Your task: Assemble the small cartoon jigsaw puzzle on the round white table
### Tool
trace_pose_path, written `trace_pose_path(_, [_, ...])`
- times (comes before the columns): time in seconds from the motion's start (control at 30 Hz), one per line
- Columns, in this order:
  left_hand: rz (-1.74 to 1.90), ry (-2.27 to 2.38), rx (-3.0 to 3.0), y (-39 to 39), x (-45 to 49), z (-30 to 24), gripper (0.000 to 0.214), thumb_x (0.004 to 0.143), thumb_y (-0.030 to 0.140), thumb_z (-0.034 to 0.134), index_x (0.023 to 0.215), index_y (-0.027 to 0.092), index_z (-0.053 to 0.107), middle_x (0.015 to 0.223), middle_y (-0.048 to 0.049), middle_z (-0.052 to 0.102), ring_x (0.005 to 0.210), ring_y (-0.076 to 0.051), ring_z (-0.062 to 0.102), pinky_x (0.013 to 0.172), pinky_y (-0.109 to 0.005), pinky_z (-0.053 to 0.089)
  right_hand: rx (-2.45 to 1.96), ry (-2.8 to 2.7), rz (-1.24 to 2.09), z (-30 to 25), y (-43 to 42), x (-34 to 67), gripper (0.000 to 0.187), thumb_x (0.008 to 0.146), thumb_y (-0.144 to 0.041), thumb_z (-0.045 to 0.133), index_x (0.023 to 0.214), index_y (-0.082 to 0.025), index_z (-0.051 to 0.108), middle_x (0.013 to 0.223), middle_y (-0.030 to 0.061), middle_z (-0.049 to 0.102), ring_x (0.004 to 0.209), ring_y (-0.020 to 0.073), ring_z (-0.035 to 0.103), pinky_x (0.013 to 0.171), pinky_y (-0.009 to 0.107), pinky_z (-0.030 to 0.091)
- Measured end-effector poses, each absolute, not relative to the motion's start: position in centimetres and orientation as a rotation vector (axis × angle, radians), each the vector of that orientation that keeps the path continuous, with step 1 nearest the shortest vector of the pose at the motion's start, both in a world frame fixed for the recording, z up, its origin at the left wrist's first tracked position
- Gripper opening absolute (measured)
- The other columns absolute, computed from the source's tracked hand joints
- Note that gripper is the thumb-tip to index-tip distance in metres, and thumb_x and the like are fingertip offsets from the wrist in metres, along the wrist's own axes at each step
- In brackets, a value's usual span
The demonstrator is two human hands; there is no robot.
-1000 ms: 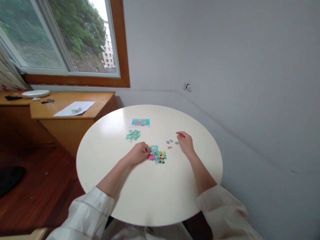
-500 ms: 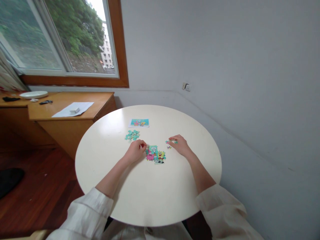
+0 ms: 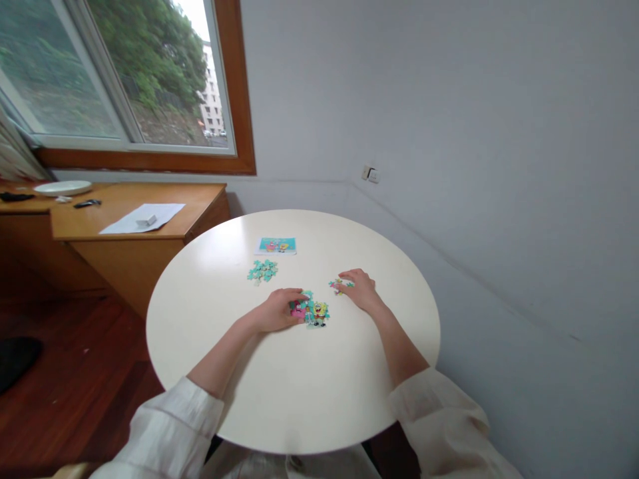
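A partly joined jigsaw puzzle (image 3: 320,313) with cartoon figures, one yellow and one pink, lies flat near the middle of the table. Over its left side rests my left hand (image 3: 274,311), thumb and fingers apart around the pink figure and partly hiding it. My right hand (image 3: 360,291) is at a few loose puzzle pieces (image 3: 339,287) to the right, its thumb and fingers spread about them; its fingers cover some of these. Further back on the left is a heap of teal puzzle pieces (image 3: 262,270). Behind that heap sits a picture card (image 3: 277,246) showing similar figures.
The round white table (image 3: 294,392) stands close to the wall. To the left, a wooden desk (image 3: 120,189) bears a sheet of paper (image 3: 172,211) with a small white box (image 3: 146,220), a white plate (image 3: 63,188) and a dark object (image 3: 87,203).
My left hand has gone from a pinch at the puzzle's upper left edge to lying spread over its left side. The right hand stays by the loose pieces, its fingers slightly shifted.
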State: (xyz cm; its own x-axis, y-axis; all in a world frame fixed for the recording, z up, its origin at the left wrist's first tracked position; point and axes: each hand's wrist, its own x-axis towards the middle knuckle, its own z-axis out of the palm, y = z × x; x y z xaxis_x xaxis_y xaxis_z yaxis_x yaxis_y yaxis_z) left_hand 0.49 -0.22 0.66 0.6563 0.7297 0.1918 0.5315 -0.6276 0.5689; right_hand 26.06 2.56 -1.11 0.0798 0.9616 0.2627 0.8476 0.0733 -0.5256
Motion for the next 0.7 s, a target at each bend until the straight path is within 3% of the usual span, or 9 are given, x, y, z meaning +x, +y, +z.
trace_pose_path(0.1, [0.523, 1.016, 2.429, -0.21, 0.46, 0.62, 0.048, 0.068, 0.031, 0.064, 0.114, 0.019, 0.059, 0.128, -0.0136, 0.049, 0.116, -0.027, 0.046, 0.099, -0.037, 0.033, -1.795, -1.745, 0.248, -0.99, 2.74, 26.19, 0.019, 0.079, -0.030, 0.052, 0.089, -0.024, 0.067, 0.103, 0.0052, 0.060, 0.101, 0.0216, 0.053, 0.087, 0.038, 0.033])
trace_pose_path(0.3, [0.540, 1.009, 2.418, -0.36, 0.45, 0.77, 0.046, 0.069, 0.030, 0.062, 0.114, 0.018, 0.059, 0.128, -0.0140, 0.049, 0.116, -0.027, 0.047, 0.099, -0.036, 0.035, -1.856, -1.699, 0.238, -0.90, 2.86, 26.49, 0.028, 0.081, -0.014, 0.043, 0.087, -0.024, 0.068, 0.102, 0.0049, 0.061, 0.100, 0.0207, 0.054, 0.088, 0.038, 0.033])
trace_pose_path(0.5, [0.634, 1.085, 2.338, -0.12, 0.52, 0.60, 0.037, 0.074, 0.031, 0.056, 0.108, 0.019, 0.061, 0.125, -0.0109, 0.052, 0.112, -0.023, 0.050, 0.099, -0.032, 0.036, -1.880, -1.779, 0.227, -1.20, 2.67, 26.16, 0.024, 0.081, -0.026, 0.051, 0.098, -0.029, 0.067, 0.108, 0.0058, 0.058, 0.102, 0.0228, 0.051, 0.088, 0.039, 0.033])
trace_pose_path(0.7, [0.850, 1.277, 2.250, 0.36, 0.42, 0.58, 0.026, 0.077, 0.021, 0.044, 0.095, 0.015, 0.063, 0.100, -0.0083, 0.062, 0.096, -0.020, 0.056, 0.089, -0.032, 0.043, -1.941, -1.835, 0.215, -1.15, 2.61, 25.96, 0.022, 0.079, -0.034, 0.053, 0.094, -0.031, 0.069, 0.108, 0.0047, 0.057, 0.102, 0.0226, 0.049, 0.086, 0.038, 0.030])
